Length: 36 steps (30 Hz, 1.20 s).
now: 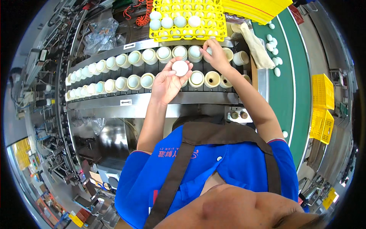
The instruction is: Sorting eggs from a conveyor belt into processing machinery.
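My left hand (171, 81) is palm up and holds a white egg (180, 68) in its fingers, above the near row of cups. Over the far row, my right hand (216, 55) has its fingers curled about a pale egg (209, 51) at a cup position. Whether they grip that egg or only hover over it is unclear. Left of it, a bluish egg (195, 51) sits in its cup. In the near row, an egg (197, 77) rests in a cream cup, and the cup (212, 79) to its right is bare, showing a dark hole.
Two rows of egg-filled cups run left along a conveyor (154, 68) with metal rails. Behind it, a yellow egg tray (188, 36) bears several eggs, beside stacked yellow trays (257, 10). A cloth (256, 47) lies near the green belt (286, 91) and its loose eggs. Yellow crates (322, 91) stand farther right.
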Tool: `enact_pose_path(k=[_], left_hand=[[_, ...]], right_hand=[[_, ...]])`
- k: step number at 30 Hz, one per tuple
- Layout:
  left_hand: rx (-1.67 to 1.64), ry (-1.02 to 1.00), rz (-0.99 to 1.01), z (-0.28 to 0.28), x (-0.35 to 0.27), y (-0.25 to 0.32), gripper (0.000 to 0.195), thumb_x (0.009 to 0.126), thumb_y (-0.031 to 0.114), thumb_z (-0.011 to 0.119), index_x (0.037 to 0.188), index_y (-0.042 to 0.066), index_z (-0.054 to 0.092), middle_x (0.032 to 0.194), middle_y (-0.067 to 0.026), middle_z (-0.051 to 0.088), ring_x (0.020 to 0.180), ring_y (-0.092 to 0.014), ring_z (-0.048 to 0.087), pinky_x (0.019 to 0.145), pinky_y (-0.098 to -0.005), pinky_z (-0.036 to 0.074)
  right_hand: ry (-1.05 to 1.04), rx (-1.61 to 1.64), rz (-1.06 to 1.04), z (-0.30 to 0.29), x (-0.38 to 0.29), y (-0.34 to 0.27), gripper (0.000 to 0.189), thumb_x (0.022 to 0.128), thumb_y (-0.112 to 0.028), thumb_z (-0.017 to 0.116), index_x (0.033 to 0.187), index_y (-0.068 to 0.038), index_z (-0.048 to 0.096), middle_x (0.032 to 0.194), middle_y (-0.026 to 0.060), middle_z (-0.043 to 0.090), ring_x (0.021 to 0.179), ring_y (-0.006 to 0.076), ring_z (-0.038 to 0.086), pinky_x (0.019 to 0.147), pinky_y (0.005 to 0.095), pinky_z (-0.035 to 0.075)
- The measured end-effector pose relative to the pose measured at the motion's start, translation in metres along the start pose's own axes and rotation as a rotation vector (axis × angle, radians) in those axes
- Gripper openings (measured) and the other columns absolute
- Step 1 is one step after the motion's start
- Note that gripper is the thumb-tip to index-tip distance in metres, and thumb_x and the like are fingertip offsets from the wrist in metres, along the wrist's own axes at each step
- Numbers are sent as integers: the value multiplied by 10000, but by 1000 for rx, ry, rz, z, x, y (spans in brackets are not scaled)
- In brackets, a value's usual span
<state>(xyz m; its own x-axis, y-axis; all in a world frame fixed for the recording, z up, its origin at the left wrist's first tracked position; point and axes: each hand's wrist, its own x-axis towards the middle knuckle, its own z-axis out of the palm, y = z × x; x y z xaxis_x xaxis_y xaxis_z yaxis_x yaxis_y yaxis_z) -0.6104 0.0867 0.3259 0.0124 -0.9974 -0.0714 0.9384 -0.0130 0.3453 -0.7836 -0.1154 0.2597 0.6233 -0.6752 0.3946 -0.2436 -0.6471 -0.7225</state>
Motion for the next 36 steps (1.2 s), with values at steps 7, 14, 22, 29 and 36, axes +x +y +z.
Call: enact_pose_path(k=[7,14,22,29,36], left_hand=[[284,-25,47,4,8,-11,403,938,-18,558,1328,54,487,1282,-131,594,1242,-254,602,1095,-445,507],[490,16,90,23,21,-46,405,977,-31,552,1353,71,442,1254,-80,567,1210,-182,586,1062,-363,484],[603,-7,50,22,28,-70,423,969,-24,553,1370,63,450,1354,-112,549,1309,-237,555,1132,-435,459],[589,-85,22,29,35,-88,441,966,-35,582,1386,35,468,1354,-137,543,1306,-263,547,1096,-448,495],[1748,-160,391,-15,35,-118,347,880,-33,649,1219,14,591,1275,-165,509,1247,-329,492,1078,-443,408]], right_hand=[[-187,981,356,-29,-21,-104,167,945,-93,737,1049,-79,606,1015,-30,605,918,58,567,843,250,487],[99,690,167,-28,-56,-105,205,860,-59,799,1062,-50,774,979,33,652,890,97,593,809,257,509],[209,677,244,-42,-76,-90,81,908,-46,745,965,10,736,940,42,690,820,101,631,771,260,518],[408,671,568,-99,-102,-65,248,1025,-201,658,824,-57,664,716,-16,669,632,31,602,567,207,466],[629,587,467,-142,-191,-55,294,1017,-99,621,1311,-73,625,975,35,719,830,82,666,733,263,537]])
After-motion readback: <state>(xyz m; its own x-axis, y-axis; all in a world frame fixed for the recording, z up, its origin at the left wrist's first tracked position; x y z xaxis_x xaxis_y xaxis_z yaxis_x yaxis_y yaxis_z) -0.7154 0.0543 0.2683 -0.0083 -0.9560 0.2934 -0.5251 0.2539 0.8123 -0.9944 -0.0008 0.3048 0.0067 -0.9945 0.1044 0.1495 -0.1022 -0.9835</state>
